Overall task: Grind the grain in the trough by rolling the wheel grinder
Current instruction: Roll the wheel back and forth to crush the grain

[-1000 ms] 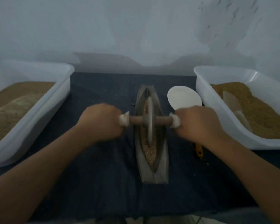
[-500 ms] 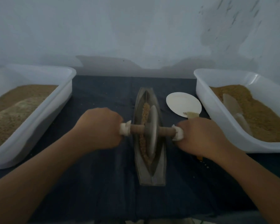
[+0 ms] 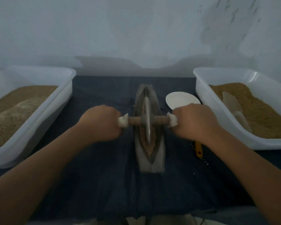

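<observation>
Left hand (image 3: pixel 101 122): wrapped round wheel grinder (image 3: pixel 147 111) axle, 9 o'clock
Right hand (image 3: pixel 195 122): wrapped round axle, 3 o'clock
Grain (image 3: pixel 148 147): held in trough (image 3: pixel 159 153) under wheel

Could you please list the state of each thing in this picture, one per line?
wheel grinder, upright in the trough.
trough, holds grain.
left hand, grips the grinder's left handle.
right hand, grips the right handle.
left tub, partly filled with brown meal.
right tub, partly filled, scoop lying inside.
plate, flat, partly behind right hand.
</observation>
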`<state>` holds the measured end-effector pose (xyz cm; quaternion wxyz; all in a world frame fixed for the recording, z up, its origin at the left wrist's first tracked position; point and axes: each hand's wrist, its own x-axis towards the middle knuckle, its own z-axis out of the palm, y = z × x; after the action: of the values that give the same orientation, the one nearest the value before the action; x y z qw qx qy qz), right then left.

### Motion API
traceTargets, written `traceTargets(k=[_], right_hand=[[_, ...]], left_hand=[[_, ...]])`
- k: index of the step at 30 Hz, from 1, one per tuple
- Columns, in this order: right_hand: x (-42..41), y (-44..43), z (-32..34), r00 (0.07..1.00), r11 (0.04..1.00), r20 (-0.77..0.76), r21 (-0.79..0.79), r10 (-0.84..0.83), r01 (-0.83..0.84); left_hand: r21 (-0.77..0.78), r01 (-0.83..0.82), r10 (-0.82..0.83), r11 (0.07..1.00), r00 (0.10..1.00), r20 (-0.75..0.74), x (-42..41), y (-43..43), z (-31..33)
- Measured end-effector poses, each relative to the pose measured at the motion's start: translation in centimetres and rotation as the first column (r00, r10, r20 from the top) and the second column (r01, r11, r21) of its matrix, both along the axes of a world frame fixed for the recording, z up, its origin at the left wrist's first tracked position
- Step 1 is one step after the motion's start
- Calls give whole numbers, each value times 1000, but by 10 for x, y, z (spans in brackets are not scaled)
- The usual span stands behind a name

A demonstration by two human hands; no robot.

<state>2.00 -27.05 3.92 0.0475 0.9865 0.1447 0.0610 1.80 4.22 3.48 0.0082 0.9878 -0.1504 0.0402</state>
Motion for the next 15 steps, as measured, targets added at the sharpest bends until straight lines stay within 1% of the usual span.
traceTargets(k=[1, 2, 4, 5, 7, 8, 9, 11, 13, 15], right_hand=[[-9, -3, -3, 998, 998, -56, -68, 5, -8], [-12, -6, -5, 996, 995, -92, -100, 2, -11], [-5, -5, -4, 996, 1000, -87, -29, -1, -2], [3, -2, -3, 1000, 1000, -20, 18, -7, 8], [27, 7, 1, 990, 997, 129, 58, -56, 49], [39, 9, 4, 984, 995, 152, 63, -89, 80], [50, 11, 8, 982, 993, 153, 62, -114, 105], [61, 13, 13, 983, 991, 132, 42, -130, 126], [53, 13, 15, 990, 994, 95, 47, -107, 103], [30, 6, 9, 996, 996, 51, 55, -70, 67]], left_hand=[[-5, 16, -16, 1000, 999, 36, -13, 5, -4], [-12, 22, -21, 1000, 998, 64, -19, 8, -6], [-11, 9, -8, 1000, 998, 64, -12, 5, -6], [-5, -13, 13, 1000, 998, 53, -2, -1, -4], [7, -70, 69, 998, 996, 52, 32, -14, 7], [-3, -105, 105, 994, 993, 46, 48, -19, 13], [-14, -129, 130, 991, 991, 37, 62, -23, 18], [-16, -128, 128, 992, 991, 24, 72, -27, 21], [-15, -97, 97, 995, 995, -9, 60, -25, 20], [-21, -30, 29, 999, 998, -56, 35, -14, 14]])
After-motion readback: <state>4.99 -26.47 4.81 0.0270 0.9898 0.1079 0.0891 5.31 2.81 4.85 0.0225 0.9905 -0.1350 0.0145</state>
